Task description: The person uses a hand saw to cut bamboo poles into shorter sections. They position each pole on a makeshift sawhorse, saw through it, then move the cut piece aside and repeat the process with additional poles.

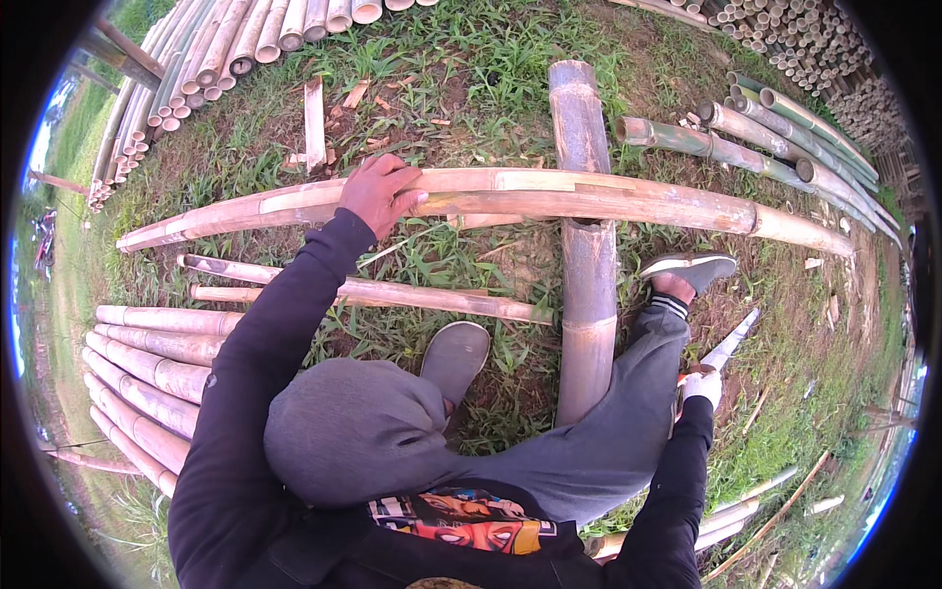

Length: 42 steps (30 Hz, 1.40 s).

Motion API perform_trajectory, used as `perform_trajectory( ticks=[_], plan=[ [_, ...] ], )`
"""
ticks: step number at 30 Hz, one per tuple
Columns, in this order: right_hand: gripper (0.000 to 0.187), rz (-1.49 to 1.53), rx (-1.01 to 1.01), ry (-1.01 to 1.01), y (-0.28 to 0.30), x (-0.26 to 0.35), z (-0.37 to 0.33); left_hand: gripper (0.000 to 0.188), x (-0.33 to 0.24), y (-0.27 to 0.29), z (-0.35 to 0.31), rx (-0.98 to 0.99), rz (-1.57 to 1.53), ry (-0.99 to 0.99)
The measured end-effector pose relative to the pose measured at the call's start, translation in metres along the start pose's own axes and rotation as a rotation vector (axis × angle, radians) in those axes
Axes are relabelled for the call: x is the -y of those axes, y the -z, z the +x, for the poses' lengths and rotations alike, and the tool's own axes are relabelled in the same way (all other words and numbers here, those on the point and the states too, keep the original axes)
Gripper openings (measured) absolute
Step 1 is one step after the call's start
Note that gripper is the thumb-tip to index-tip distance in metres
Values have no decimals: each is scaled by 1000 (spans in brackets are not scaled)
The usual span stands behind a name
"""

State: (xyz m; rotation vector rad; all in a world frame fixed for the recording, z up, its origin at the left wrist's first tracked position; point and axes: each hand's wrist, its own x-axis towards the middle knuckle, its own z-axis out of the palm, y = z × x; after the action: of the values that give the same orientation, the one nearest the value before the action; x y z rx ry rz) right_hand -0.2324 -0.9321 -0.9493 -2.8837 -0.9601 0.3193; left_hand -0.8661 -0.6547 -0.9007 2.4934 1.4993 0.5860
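Note:
A long pale bamboo pole point(667, 201) lies crosswise in front of me, over a thick, dark bamboo log point(586, 324) on the ground. My left hand point(381, 194), bare, grips this pole left of the log, with fingers over its far side and thumb along its top. Low on the right, beside my right leg, my gloved right hand point(703, 385) is closed around the handle of a hand saw point(732, 341). The saw's blade points away to the upper right, apart from the pole.
Cut bamboo poles point(162, 373) are stacked at near left, with thinner split lengths point(422, 294) beside them. More bamboo point(221, 49) lies at far left, and green poles point(726, 147) at far right. My shoes point(456, 358) stand on either side of the log, on grass.

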Motion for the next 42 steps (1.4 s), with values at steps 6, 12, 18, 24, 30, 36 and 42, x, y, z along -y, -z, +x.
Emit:
perform_trajectory(
  ticks=[6, 12, 18, 24, 30, 36, 42],
  plan=[
    [49, -426, 180, -19, -72, -118, -7, 42, -5, -3, 1, 33, 97, 7],
    [42, -417, 201, 3, -90, -110, 5, 38, -21, 3, 5, 101, 269, -3],
    [41, -25, 112, -11, -68, -96, -6, 35, -24, 5, 8, 116, 338, -44],
    [46, 1179, 111, -113, -31, -114, -6, 31, -28, 6, 8, 136, 308, -2],
    [29, 1704, -61, -6, 60, -56, -71, 30, -23, 3, 8, 133, 304, 14],
    [49, 1571, -77, 258, 121, 34, -188, 31, -15, -4, 12, 194, 319, 22],
    [59, 1343, 83, 398, 69, 93, -261, 30, -16, -3, 14, 203, 334, 41]
  ],
)
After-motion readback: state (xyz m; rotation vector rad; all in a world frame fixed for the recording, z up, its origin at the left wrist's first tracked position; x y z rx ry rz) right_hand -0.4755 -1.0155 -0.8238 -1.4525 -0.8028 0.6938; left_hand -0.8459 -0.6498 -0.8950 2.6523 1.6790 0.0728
